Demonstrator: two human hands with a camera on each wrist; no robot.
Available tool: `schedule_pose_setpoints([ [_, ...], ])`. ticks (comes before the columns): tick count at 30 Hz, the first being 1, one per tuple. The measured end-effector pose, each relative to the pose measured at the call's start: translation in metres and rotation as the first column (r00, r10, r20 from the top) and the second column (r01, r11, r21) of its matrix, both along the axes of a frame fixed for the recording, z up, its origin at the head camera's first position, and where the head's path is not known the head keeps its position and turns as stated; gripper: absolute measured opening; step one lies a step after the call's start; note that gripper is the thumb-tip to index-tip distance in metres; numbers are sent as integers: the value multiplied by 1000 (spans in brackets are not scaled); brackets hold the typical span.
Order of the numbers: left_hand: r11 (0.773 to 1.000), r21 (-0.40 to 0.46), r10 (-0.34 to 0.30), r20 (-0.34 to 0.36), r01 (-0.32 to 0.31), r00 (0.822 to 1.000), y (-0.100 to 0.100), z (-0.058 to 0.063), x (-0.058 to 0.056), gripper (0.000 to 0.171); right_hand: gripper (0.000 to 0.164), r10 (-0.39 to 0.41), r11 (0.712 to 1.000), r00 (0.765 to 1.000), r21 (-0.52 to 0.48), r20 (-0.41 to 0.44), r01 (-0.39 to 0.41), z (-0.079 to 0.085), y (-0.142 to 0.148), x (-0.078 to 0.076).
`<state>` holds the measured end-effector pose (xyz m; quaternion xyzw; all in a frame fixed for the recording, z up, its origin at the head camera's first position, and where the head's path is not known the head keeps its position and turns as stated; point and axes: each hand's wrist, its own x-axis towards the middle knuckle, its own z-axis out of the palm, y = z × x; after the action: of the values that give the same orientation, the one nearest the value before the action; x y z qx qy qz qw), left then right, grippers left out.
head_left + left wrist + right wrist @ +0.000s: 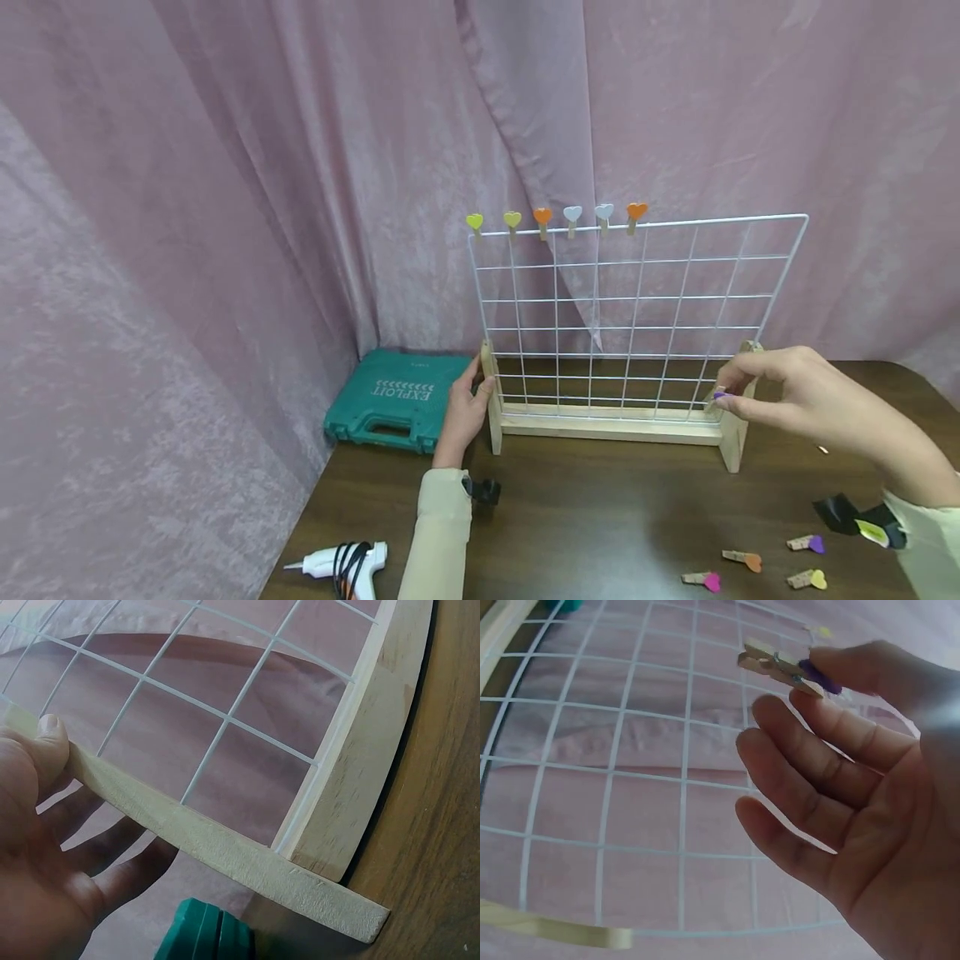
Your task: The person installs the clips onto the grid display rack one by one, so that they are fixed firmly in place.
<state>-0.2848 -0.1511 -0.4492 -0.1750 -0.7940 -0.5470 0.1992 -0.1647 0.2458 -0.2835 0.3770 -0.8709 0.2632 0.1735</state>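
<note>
A white wire grid (712, 221) stands upright in a wooden base (600, 426). My left hand (467, 410) grips the base's left end post (217, 844), thumb in front and fingers behind. Between thumb and forefinger, my right hand (798, 390) pinches a small wooden clothespin (776, 667) with a purple heart, close to the grid's lower right part. Its jaws point away from the palm, while the other fingers are loosely bent. Along the top wire sits a row of heart clothespins in yellow, orange (543, 217) and pale blue (573, 214).
Several loose heart clothespins lie front right, among them a pink one (702, 580) and an orange one (742, 560). Behind my left hand is a green tool case (390, 421). A white glue gun (322, 562) with a coiled black cord lies front left. Pink curtains hang behind.
</note>
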Motion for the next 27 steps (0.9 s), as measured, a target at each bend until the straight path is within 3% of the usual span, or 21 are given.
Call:
schedule_pose_setpoints([
  [5, 1000, -3, 3, -9, -3, 1000, 0, -1, 0, 51, 27, -4, 1000, 1000, -26, -30, 3, 19, -5, -5],
  [9, 1000, -12, 3, -13, -3, 1000, 0, 0, 1, 52, 31, -13, 999, 994, -48, -112, 7, 33, -11, -11],
  [13, 1000, -11, -14, -1, 14, 1000, 5, 17, 15, 49, 30, -22, 995, 990, -100, -140, 8, 49, -15, -17],
  [16, 1000, -12, -21, -8, 21, 1000, 5, 16, 14, 49, 26, -52, 992, 984, -124, -170, 31, 61, -19, -22],
  [20, 1000, -14, -10, -66, 9, 998, 1, -1, 0, 50, 18, -86, 988, 971, -141, -224, 54, 75, -25, -30],
  [22, 1000, -6, -10, -76, 9, 997, 1, -1, 0, 50, 16, -90, 987, 964, -149, -250, 53, 81, -27, -35],
  [27, 1000, -8, -20, -20, 20, 1000, 1, 7, 6, 50, 16, -95, 986, 945, -157, -313, 48, 89, -30, -46],
])
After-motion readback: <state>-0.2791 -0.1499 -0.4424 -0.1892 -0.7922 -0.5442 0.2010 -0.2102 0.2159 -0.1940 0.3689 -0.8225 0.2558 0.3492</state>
